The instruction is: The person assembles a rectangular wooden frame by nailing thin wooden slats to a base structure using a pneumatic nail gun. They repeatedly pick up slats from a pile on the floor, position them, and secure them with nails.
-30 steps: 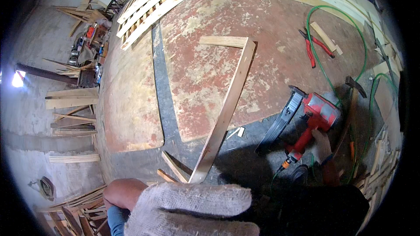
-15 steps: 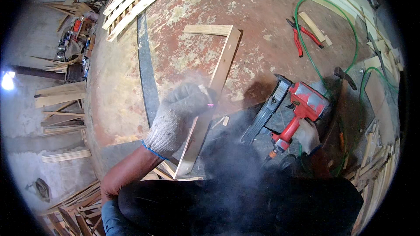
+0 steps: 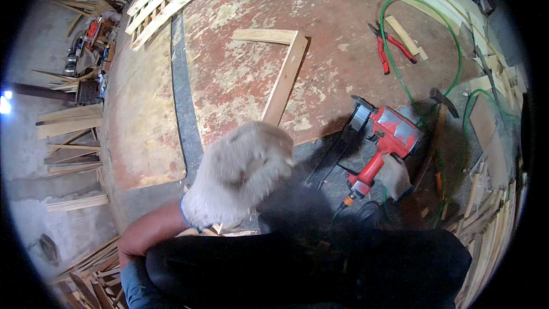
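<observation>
My left hand (image 3: pixel 243 171), in a whitish knit glove, is raised over the lower part of a wooden L-shape. Its fingers look curled together but are blurred, and what they hold, if anything, cannot be made out. The L-shape's long slat (image 3: pixel 284 80) runs down behind this hand; a shorter slat (image 3: pixel 260 35) meets it at the far corner. On the right, my gloved right hand (image 3: pixel 396 176) is closed round the handle of a red nail gun (image 3: pixel 394 131). The gun's dark magazine slants down to the left, and a hose fitting shows at its handle's end.
Red-handled pliers (image 3: pixel 394 50) lie near a short wood piece (image 3: pixel 403 34). A green hose (image 3: pixel 461 51) loops beside them. A hammer (image 3: pixel 445 103) lies right of the nail gun. A slatted wooden panel (image 3: pixel 171 3) is at far left; scrap wood (image 3: pixel 486 234) lines the right edge.
My left hand has come closer and lower, now covering the slat's lower part. The small pale piece with a glowing pink tip at its fingers no longer shows. Smoke has thinned.
</observation>
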{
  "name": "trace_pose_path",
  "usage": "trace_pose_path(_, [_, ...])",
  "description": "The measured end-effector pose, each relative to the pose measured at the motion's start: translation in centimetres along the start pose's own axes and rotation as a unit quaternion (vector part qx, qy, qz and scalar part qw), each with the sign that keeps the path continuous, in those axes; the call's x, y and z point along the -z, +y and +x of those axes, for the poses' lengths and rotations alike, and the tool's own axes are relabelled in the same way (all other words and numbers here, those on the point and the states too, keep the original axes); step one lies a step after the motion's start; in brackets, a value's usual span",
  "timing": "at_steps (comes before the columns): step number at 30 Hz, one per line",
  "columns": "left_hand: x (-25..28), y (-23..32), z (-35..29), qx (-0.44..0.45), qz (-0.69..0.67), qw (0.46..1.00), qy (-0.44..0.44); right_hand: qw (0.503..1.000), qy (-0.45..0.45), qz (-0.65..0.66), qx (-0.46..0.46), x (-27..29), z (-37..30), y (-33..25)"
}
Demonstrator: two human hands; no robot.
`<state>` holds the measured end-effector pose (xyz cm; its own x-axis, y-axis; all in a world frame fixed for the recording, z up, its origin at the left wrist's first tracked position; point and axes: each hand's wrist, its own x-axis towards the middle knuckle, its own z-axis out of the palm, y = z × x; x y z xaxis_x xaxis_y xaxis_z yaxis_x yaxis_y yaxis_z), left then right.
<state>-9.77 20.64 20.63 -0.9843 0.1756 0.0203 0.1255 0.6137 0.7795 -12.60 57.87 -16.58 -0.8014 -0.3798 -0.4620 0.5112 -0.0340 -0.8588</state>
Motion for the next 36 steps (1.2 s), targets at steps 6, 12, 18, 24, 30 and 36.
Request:
trace_pose_path(6, [2.2,6.7,1.2,-0.205,0.105,0.968,-0.095,0.888,-0.037,-0.432,0.153,-2.1,-1.5,-6.1])
trace_pose_path(12, [1.6,8.8,-1.9,-0.295,0.092,0.950,0.046,0.834,-0.042,-0.517,0.191,-1.5,-0.7,-3.5])
trace_pose_path(18, [3.0,10.9,-3.4,-0.212,0.092,0.973,0.004,0.955,0.014,-0.274,0.110,-0.8,-0.6,-1.6])
trace_pose_path(24, [3.5,11.9,-4.0,-0.160,0.103,0.982,-0.006,0.997,0.054,-0.036,0.040,1.5,-0.2,2.5])
trace_pose_path(30, [2.3,10.5,-3.4,-0.214,0.122,0.968,0.058,0.946,0.077,0.288,-0.125,-3.0,-0.9,-4.4])
trace_pose_path(36, [3.2,0.0,0.2,-0.065,0.231,0.955,0.172,0.880,-0.012,-0.447,0.156,-0.6,-1.5,-5.7])
